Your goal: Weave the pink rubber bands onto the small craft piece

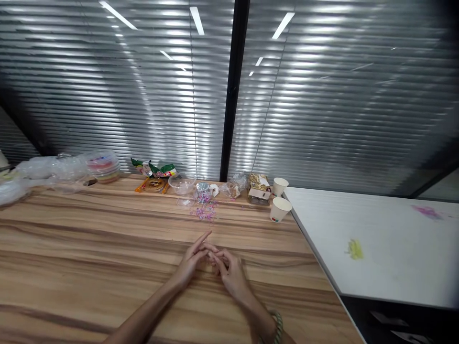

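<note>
Left hand (pixel 191 263) and right hand (pixel 229 272) meet fingertip to fingertip low over the desk (pixel 89 239) | grip contents too small to tell | nearest: pink-purple bead scatter (pixel 205 210), well apart beyond the fingers | paper cups (pixel 280 209) far right.

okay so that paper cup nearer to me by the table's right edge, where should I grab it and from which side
Grip the nearer paper cup around its side wall, just below the open rim, coming from the front left. It leans with its mouth facing you, and another cup and a gold box crowd it behind.
</note>
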{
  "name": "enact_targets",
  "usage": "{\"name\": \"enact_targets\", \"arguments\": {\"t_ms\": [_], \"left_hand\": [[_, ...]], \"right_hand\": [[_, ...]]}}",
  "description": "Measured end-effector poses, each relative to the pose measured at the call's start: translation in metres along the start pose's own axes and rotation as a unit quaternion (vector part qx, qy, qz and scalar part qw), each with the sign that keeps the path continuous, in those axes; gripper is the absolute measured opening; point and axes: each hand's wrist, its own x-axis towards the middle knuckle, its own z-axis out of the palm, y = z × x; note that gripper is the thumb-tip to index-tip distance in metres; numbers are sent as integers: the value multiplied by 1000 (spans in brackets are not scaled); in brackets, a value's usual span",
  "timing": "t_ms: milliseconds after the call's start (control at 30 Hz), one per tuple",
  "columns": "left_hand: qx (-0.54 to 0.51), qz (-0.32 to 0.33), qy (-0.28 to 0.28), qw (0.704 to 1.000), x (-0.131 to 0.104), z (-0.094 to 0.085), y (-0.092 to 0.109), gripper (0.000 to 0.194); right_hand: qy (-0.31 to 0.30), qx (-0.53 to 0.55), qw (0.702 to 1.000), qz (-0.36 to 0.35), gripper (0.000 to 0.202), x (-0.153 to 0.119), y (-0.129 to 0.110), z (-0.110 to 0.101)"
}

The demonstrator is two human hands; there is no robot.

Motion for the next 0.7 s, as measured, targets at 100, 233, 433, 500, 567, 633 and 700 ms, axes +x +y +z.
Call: {"name": "enact_targets", "arguments": {"t_ms": [100, 233, 433, 500, 567, 633, 700], "left_hand": [[5, -4, 15, 1000, 1, -1, 3, 60], [25, -25, 42, 998, 7, -5, 5, 64], [37, 25, 152, 987, 19, -14, -5, 44], [58, 49, 175, 982, 24, -21, -6, 40], [112, 104, 202, 967, 28, -31, -5, 34], [198, 158, 230, 940, 32, -40, -4, 28], [296, 194, 235, 905, 35, -47, -3, 27]], "right_hand": [[1, -15, 1000, -10, 21, 2, -3, -4], [-42, -10, 999, -28, 21, 4, -8, -5], [-94, 60, 994, -3, 26, 6, -14, 0], [-81, 76, 994, 10, 29, 9, -15, -1], [-60, 100, 993, 15, 32, 11, -14, -5], [-29, 112, 993, 13, 33, 13, -11, -11], [13, 120, 992, 20, 35, 15, -6, -18]]}}
